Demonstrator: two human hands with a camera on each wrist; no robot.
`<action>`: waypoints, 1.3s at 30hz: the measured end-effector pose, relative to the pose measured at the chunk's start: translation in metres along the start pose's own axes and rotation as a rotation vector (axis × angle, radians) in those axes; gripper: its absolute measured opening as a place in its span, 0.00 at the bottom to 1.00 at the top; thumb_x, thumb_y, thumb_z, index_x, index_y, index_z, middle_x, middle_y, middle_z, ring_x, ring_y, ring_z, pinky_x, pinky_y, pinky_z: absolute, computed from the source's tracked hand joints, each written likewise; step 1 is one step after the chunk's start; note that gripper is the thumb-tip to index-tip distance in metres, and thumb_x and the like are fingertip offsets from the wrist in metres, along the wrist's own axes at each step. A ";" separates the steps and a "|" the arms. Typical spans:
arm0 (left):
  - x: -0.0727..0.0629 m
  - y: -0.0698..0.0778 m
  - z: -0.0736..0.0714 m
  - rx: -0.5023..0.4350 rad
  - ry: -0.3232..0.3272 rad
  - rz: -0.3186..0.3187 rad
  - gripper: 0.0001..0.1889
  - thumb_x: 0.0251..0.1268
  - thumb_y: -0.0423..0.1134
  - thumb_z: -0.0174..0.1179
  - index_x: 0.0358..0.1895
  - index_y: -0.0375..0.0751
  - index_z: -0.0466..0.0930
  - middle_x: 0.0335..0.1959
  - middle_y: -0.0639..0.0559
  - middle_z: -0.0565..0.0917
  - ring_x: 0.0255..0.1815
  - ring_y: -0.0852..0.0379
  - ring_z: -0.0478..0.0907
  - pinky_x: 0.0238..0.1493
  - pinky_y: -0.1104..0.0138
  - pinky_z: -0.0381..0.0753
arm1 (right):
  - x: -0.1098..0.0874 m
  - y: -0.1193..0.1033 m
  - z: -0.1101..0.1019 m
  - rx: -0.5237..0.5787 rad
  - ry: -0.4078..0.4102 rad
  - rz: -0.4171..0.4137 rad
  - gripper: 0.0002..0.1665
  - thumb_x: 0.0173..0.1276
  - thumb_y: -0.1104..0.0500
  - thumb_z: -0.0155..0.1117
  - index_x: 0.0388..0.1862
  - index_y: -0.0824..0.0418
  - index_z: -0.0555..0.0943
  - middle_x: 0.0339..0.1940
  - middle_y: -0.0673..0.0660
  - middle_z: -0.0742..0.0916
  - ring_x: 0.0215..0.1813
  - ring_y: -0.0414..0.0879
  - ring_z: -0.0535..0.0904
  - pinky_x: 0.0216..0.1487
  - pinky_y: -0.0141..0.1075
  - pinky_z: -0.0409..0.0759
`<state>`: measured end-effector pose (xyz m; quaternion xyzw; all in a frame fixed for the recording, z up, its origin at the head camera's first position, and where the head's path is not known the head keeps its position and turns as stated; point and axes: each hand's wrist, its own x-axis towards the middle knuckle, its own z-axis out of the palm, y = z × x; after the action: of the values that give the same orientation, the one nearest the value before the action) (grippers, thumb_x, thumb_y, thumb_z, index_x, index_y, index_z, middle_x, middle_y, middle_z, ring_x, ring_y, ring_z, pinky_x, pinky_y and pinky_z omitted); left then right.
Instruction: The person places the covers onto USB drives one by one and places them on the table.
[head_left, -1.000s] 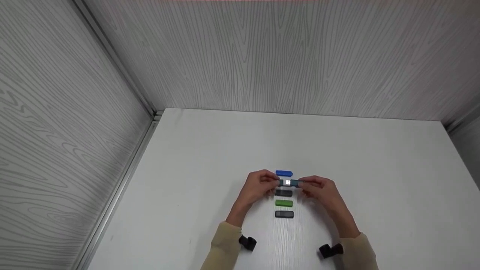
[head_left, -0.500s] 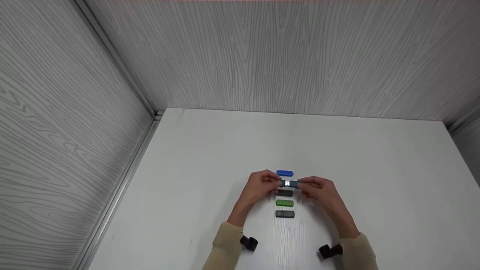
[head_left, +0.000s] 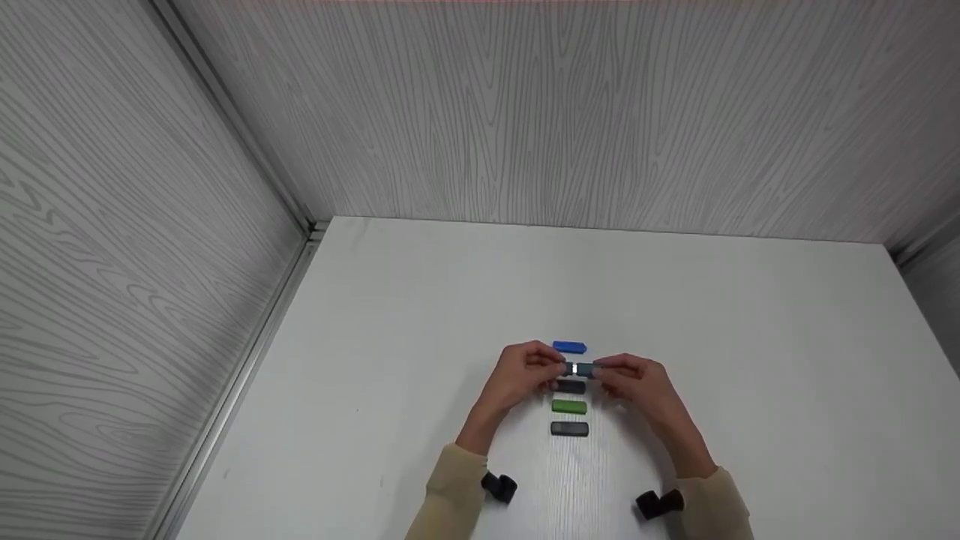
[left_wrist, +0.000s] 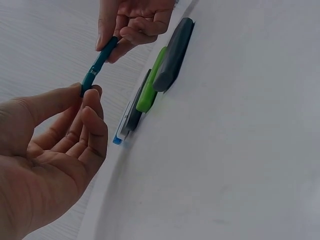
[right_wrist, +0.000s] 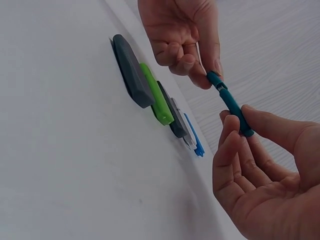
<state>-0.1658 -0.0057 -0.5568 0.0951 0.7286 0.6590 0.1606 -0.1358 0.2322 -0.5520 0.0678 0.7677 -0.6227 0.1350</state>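
A teal USB flash drive [head_left: 586, 370] is held between both hands above a row of others. My left hand [head_left: 519, 377] pinches its short cap [right_wrist: 214, 78] between thumb and fingertips. The longer body [right_wrist: 233, 109] is pinched by my right hand [head_left: 637, 380] from the other end. A thin strip of the metal plug shows between cap and body, which lie in line. Below on the white table [head_left: 420, 300] are a dark flash drive [head_left: 569, 387], a green flash drive [head_left: 569, 406] and a grey flash drive [head_left: 569, 429]. Just beyond the hands lies a blue flash drive [head_left: 569, 347].
Black wrist camera mounts [head_left: 500, 487] sit by both sleeves, low over the table. A pale flash drive [right_wrist: 190, 140] lies between the dark and blue ones. Grey wood-grain panels [head_left: 525, 112] rise behind the table and at its sides.
My hands have drawn slightly closer together. The cap has slid further over the plug, so much less metal shows. The drives on the table stay put.
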 end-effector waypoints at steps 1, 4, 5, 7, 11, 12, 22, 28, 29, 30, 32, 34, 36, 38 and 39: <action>0.000 0.000 0.000 0.000 -0.001 0.001 0.08 0.70 0.34 0.69 0.48 0.35 0.88 0.42 0.30 0.90 0.29 0.56 0.82 0.37 0.65 0.84 | 0.000 0.000 0.000 0.003 -0.001 -0.001 0.25 0.72 0.51 0.74 0.60 0.66 0.85 0.41 0.55 0.93 0.40 0.43 0.85 0.45 0.32 0.85; 0.000 0.000 0.001 -0.007 -0.010 0.003 0.09 0.70 0.34 0.69 0.48 0.35 0.88 0.42 0.29 0.90 0.29 0.57 0.83 0.37 0.65 0.86 | -0.001 0.000 0.001 0.015 0.001 -0.004 0.25 0.71 0.51 0.75 0.59 0.66 0.85 0.43 0.56 0.93 0.40 0.43 0.86 0.45 0.32 0.85; 0.000 0.000 0.001 -0.011 -0.014 0.004 0.09 0.70 0.34 0.69 0.48 0.35 0.88 0.42 0.28 0.90 0.29 0.57 0.83 0.37 0.65 0.86 | 0.000 0.000 0.002 0.017 0.001 -0.006 0.25 0.71 0.51 0.74 0.59 0.66 0.85 0.43 0.56 0.93 0.40 0.43 0.86 0.45 0.32 0.86; 0.001 0.000 0.001 -0.017 -0.020 0.006 0.09 0.70 0.34 0.69 0.49 0.35 0.88 0.42 0.27 0.89 0.29 0.57 0.83 0.37 0.65 0.86 | 0.000 0.001 0.002 0.013 0.001 -0.011 0.25 0.72 0.51 0.74 0.59 0.66 0.85 0.44 0.56 0.94 0.40 0.42 0.86 0.46 0.32 0.86; 0.001 0.000 0.001 -0.021 -0.020 0.009 0.08 0.70 0.34 0.69 0.48 0.35 0.88 0.41 0.27 0.89 0.29 0.57 0.84 0.36 0.65 0.87 | 0.001 0.002 0.002 0.020 0.003 -0.019 0.24 0.72 0.52 0.74 0.58 0.67 0.86 0.44 0.56 0.94 0.40 0.41 0.87 0.45 0.31 0.86; 0.002 0.000 0.001 -0.021 -0.017 0.008 0.08 0.70 0.34 0.69 0.48 0.35 0.88 0.41 0.27 0.89 0.28 0.57 0.84 0.36 0.65 0.87 | 0.001 0.002 0.002 0.018 0.002 -0.023 0.24 0.72 0.52 0.74 0.58 0.67 0.86 0.44 0.56 0.94 0.40 0.41 0.87 0.45 0.31 0.86; 0.001 -0.001 0.003 -0.042 -0.014 -0.003 0.08 0.70 0.32 0.69 0.48 0.34 0.87 0.39 0.28 0.89 0.29 0.59 0.84 0.34 0.70 0.85 | 0.001 0.002 0.003 -0.003 0.026 -0.003 0.22 0.71 0.53 0.75 0.57 0.66 0.87 0.42 0.55 0.95 0.37 0.39 0.86 0.42 0.30 0.84; 0.001 -0.002 0.005 -0.064 -0.007 0.001 0.07 0.69 0.30 0.69 0.47 0.31 0.87 0.39 0.26 0.89 0.28 0.60 0.84 0.33 0.70 0.85 | 0.001 0.003 0.004 -0.020 0.032 0.006 0.21 0.71 0.53 0.75 0.56 0.66 0.88 0.41 0.55 0.94 0.37 0.39 0.85 0.43 0.30 0.84; 0.001 -0.002 0.006 -0.065 -0.007 0.002 0.07 0.69 0.30 0.69 0.46 0.31 0.87 0.39 0.26 0.88 0.28 0.60 0.84 0.33 0.71 0.85 | 0.001 0.003 0.004 -0.024 0.032 0.008 0.22 0.71 0.53 0.75 0.56 0.66 0.88 0.41 0.55 0.94 0.37 0.39 0.85 0.43 0.30 0.84; 0.001 -0.003 0.006 -0.067 -0.008 0.003 0.07 0.69 0.30 0.69 0.46 0.31 0.87 0.39 0.26 0.88 0.28 0.60 0.84 0.33 0.71 0.85 | 0.001 0.003 0.004 -0.027 0.031 0.010 0.22 0.71 0.53 0.75 0.57 0.66 0.88 0.42 0.55 0.94 0.38 0.39 0.85 0.43 0.30 0.84; 0.002 -0.003 0.006 -0.066 -0.009 0.007 0.07 0.69 0.30 0.68 0.47 0.31 0.87 0.39 0.26 0.89 0.28 0.60 0.85 0.33 0.71 0.85 | 0.001 0.004 0.004 -0.018 0.035 0.020 0.22 0.70 0.53 0.75 0.57 0.66 0.88 0.42 0.54 0.95 0.38 0.39 0.86 0.43 0.30 0.84; 0.002 -0.003 0.007 -0.077 -0.014 0.012 0.07 0.70 0.29 0.68 0.47 0.30 0.87 0.39 0.27 0.89 0.28 0.60 0.85 0.33 0.69 0.87 | 0.002 0.004 0.003 -0.019 0.035 0.020 0.22 0.70 0.53 0.75 0.57 0.66 0.88 0.41 0.54 0.94 0.37 0.39 0.86 0.42 0.30 0.84; 0.002 -0.002 0.006 -0.083 -0.019 0.014 0.08 0.70 0.29 0.68 0.47 0.29 0.86 0.39 0.27 0.89 0.28 0.60 0.85 0.34 0.68 0.87 | 0.002 0.003 0.003 -0.021 0.034 0.017 0.23 0.71 0.53 0.75 0.57 0.66 0.87 0.41 0.55 0.94 0.37 0.39 0.86 0.42 0.30 0.84; 0.002 -0.001 0.006 -0.087 -0.026 0.014 0.08 0.70 0.29 0.67 0.48 0.29 0.86 0.39 0.27 0.89 0.28 0.60 0.85 0.34 0.67 0.88 | 0.002 0.003 0.003 -0.024 0.034 0.015 0.23 0.71 0.53 0.75 0.58 0.66 0.87 0.41 0.55 0.94 0.37 0.38 0.86 0.41 0.30 0.84; 0.002 -0.001 0.005 -0.091 -0.029 0.013 0.08 0.70 0.29 0.67 0.48 0.29 0.86 0.39 0.26 0.89 0.28 0.59 0.85 0.35 0.66 0.88 | 0.002 0.002 0.003 -0.031 0.031 0.011 0.24 0.71 0.52 0.75 0.58 0.66 0.87 0.41 0.55 0.94 0.37 0.38 0.86 0.41 0.30 0.84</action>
<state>-0.1659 -0.0003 -0.5583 0.1022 0.6949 0.6909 0.1711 -0.1371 0.2294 -0.5555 0.0796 0.7789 -0.6089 0.1274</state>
